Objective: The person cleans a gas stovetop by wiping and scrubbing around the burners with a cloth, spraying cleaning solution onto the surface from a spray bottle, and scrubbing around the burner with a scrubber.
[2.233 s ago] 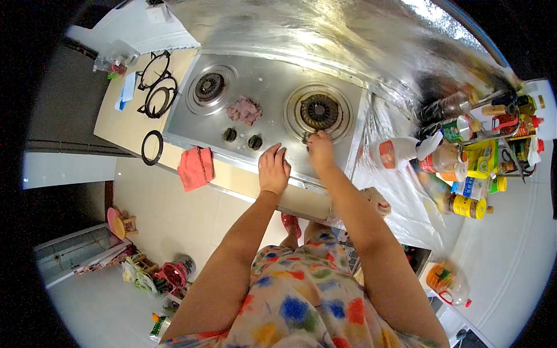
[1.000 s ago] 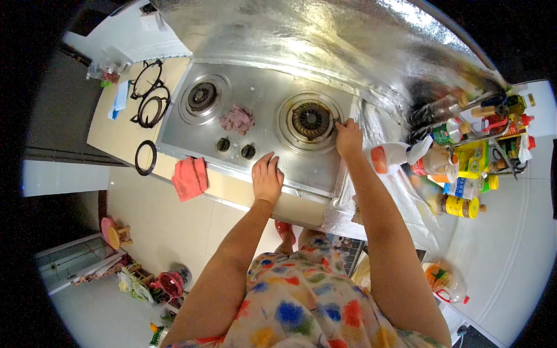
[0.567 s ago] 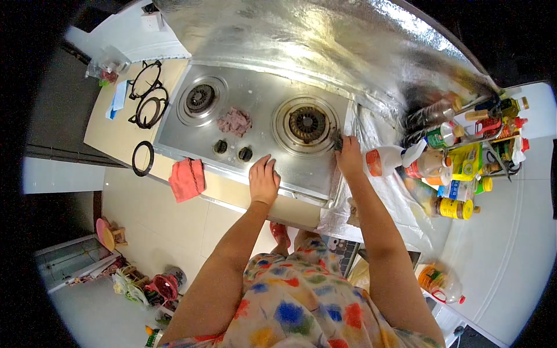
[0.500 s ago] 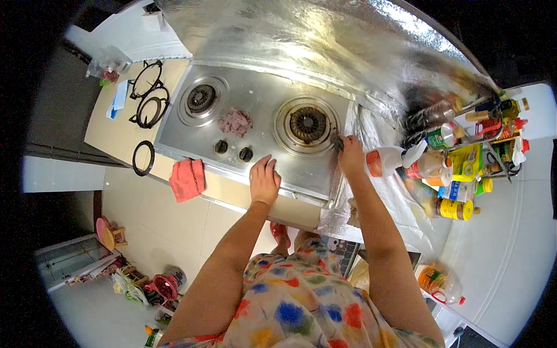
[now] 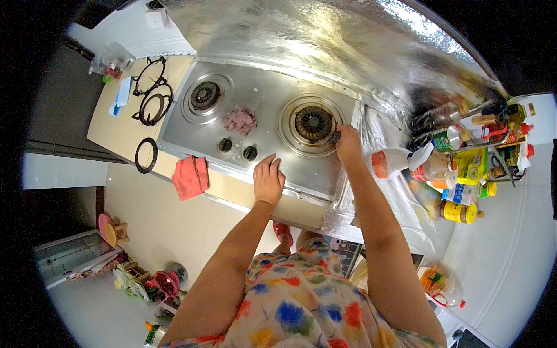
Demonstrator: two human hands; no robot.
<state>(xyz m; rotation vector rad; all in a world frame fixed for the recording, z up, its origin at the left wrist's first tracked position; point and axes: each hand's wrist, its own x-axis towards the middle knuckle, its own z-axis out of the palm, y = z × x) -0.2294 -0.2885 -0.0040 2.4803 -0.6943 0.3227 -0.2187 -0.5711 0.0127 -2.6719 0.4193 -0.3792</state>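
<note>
My right hand (image 5: pixel 348 145) is closed around a small dark grey scouring pad (image 5: pixel 335 137), mostly hidden by the fingers. It is pressed at the right rim of the right burner (image 5: pixel 313 123) on the steel gas stove (image 5: pixel 255 87). Near the stove's front edge, my left hand (image 5: pixel 268 181) lies flat with its fingers stretched out, holding nothing. Two dark knobs (image 5: pixel 249 152) are just left of its fingertips. Behind them a crumpled pinkish cloth (image 5: pixel 240 120) lies on the steel, right of the left burner (image 5: pixel 205 95).
Black pan supports (image 5: pixel 155 104) and a black ring (image 5: pixel 146 155) lie on the left counter. A red cloth (image 5: pixel 190 177) hangs over the front edge. To the right stand a white spray bottle (image 5: pixel 390 162) and several condiment bottles (image 5: pixel 447 139). Foil (image 5: pixel 278 29) covers the wall behind.
My right hand has moved a little away from me and left, closer to the right burner, with the scouring pad. The left hand stays in place. The view has shifted slightly.
</note>
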